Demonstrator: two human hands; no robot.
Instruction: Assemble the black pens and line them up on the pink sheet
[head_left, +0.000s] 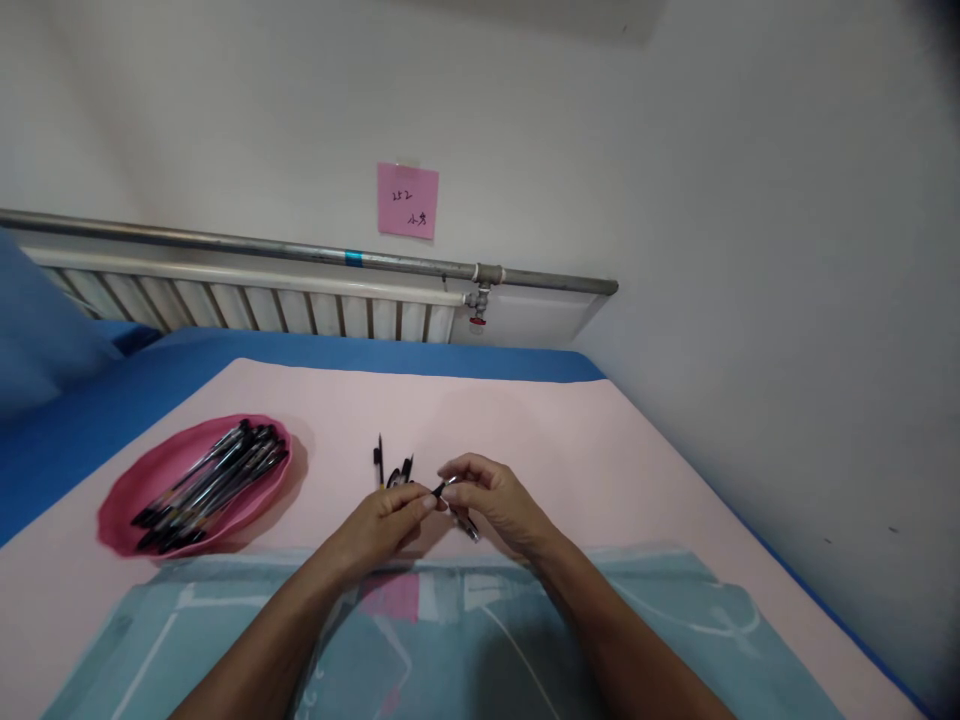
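Observation:
Over the pink table top, my two hands meet at a small black pen part (438,491). My left hand (390,520) is closed in a pinch around its left end. From the other side, my right hand (499,500) pinches a pale, shiny pen piece against it; the fingers hide most of both parts. Under my right hand lies a clear pen piece (466,525), partly covered. Just beyond my left hand are a thin dark refill (380,460) and a few black pen parts (405,468), partly hidden by the hand.
To the left, a pink oval tray (112,515) holds a heap of black-and-clear pens (214,485). A light blue patterned cloth (247,620) covers the near edge. Behind the table are a radiator (337,312) and a metal pipe (285,248); a wall (787,350) borders the right.

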